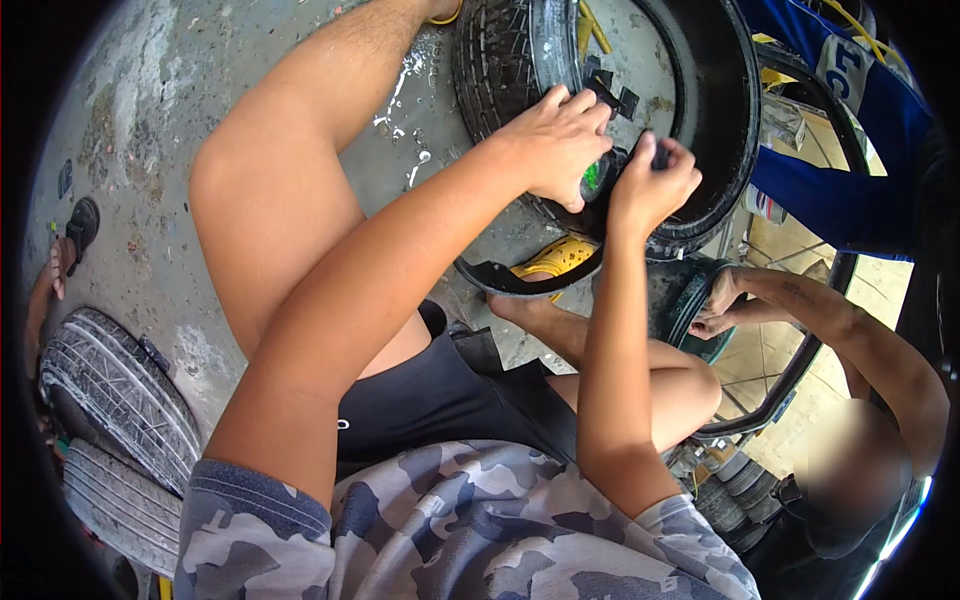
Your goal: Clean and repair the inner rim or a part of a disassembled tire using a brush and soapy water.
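A large black tyre (705, 110) fills the top centre, between my legs. My left hand (560, 145) is curled over its near inner part, fingers bent round a bright green item (591, 174) that is mostly hidden. Just right of it my right hand (652, 185) is closed at the tyre's edge on something dark that I cannot make out. Small black pieces (625, 101) and yellow bars (596, 30) show inside the tyre's ring. A curved black rubber strip (500, 282) lies below, by my yellow clog (560, 255).
A co-worker (880, 365) at right has both hands at a dark green tub (678, 330). Blue-clad legs (830, 200) stand upper right, near a black hoop (855, 150). At left are dusty tyres (110, 400) and another person's foot in a sandal (78, 235).
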Tool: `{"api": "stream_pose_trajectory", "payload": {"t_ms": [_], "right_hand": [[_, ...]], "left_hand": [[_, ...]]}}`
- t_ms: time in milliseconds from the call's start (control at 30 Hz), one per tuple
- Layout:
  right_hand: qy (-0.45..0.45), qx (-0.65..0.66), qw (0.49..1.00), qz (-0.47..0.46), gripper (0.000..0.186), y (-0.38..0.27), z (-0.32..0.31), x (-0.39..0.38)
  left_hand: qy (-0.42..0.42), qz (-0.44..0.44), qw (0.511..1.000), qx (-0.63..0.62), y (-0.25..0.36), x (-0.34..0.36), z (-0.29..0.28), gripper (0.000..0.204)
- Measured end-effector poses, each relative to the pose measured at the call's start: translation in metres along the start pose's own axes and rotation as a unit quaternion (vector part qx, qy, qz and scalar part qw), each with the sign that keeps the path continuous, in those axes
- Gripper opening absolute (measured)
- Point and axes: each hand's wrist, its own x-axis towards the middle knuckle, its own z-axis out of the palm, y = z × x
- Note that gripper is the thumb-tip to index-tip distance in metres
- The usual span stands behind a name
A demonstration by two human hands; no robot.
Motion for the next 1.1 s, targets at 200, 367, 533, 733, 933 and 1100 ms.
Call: {"api": "stream_pose_trajectory", "payload": {"t_ms": [200, 367, 533, 733, 933, 1100], "right_hand": [[-0.041, 0.063, 0.994, 0.083, 0.028, 0.019, -0.043, -0.039], [-0.003, 0.024, 0.999, -0.038, 0.025, -0.010, -0.014, -0.022], [-0.004, 0.030, 0.999, -0.039, 0.022, 0.003, -0.019, -0.041], [0.002, 0.016, 0.999, -0.043, 0.022, 0.002, -0.021, -0.054], [0.018, 0.034, 0.999, -0.031, 0.024, -0.009, -0.016, -0.039], [0.001, 0.037, 0.998, -0.048, 0.023, -0.002, -0.013, -0.024]], "left_hand": [[0.016, -0.011, 1.000, 0.009, 0.002, 0.001, 0.000, 0.079], [0.001, -0.010, 1.000, -0.004, -0.001, 0.005, -0.006, 0.079], [-0.001, -0.018, 1.000, -0.008, 0.003, 0.003, 0.001, 0.077], [0.038, -0.006, 0.999, 0.009, 0.002, 0.003, 0.006, 0.077], [-0.010, -0.021, 1.000, -0.003, 0.005, 0.005, -0.004, 0.076], [0.019, -0.009, 1.000, 0.001, 0.002, 0.002, 0.001, 0.078]]}}
